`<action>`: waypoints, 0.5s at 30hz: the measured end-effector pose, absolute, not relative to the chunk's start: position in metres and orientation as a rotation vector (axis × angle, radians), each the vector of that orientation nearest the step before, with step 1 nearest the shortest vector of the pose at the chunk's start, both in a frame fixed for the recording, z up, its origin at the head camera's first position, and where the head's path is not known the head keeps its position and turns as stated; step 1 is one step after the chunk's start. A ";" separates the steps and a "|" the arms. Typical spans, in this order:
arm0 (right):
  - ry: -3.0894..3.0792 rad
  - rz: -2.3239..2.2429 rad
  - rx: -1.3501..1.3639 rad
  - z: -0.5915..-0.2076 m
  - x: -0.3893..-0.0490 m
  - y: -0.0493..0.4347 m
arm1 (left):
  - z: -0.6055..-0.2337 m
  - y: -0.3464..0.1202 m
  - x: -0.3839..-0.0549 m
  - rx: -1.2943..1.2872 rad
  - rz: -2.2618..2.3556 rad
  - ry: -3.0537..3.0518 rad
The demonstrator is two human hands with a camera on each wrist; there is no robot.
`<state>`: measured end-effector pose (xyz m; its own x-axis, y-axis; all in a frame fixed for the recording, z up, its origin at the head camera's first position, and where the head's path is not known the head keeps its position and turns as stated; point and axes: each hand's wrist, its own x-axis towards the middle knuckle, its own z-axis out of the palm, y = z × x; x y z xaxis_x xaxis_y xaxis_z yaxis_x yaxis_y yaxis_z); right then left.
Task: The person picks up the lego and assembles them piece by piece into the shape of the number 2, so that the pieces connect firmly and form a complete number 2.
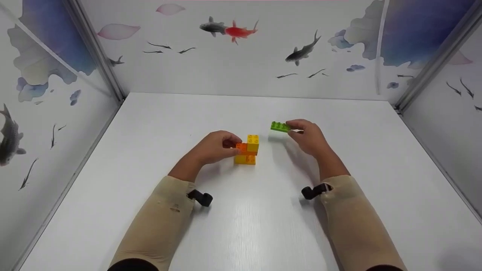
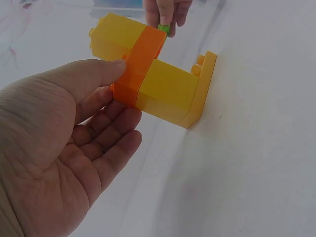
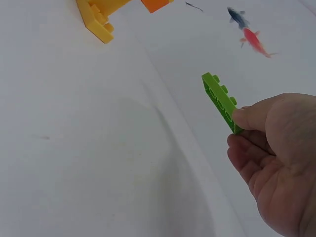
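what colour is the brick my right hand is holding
The brick in your right hand is bright green, seen best in the right wrist view.

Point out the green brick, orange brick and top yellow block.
Green brick [image 3: 221, 96], right wrist view: side wall.
Orange brick [image 2: 139, 68], left wrist view: side face.
Top yellow block [image 1: 253, 145], head view: front face, below studs.

Green brick, orange brick, yellow brick

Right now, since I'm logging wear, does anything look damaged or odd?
The left sleeve has a small mark, perhaps a tear, near the wrist camera. The toy brick stack in the left hand and the green toy brick in the right hand show no damage.
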<state>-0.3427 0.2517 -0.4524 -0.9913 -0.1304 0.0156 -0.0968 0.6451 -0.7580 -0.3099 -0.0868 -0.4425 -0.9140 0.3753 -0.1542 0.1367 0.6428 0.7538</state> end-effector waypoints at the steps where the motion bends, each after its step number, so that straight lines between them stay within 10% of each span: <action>1: 2.810 -1.295 -0.189 -0.451 -0.342 0.251 | -0.443 -0.087 -0.310 0.411 1.142 2.570; 15: 2.807 -1.354 -0.253 -0.422 -0.324 0.229 | -0.441 -0.088 -0.307 0.446 1.133 2.588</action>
<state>-0.3243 0.2287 -0.4225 -0.9868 -0.1517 0.0573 -0.1393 0.6119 -0.7786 -0.3071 -0.0878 -0.4408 -0.9128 0.3869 -0.1306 0.1665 0.6448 0.7460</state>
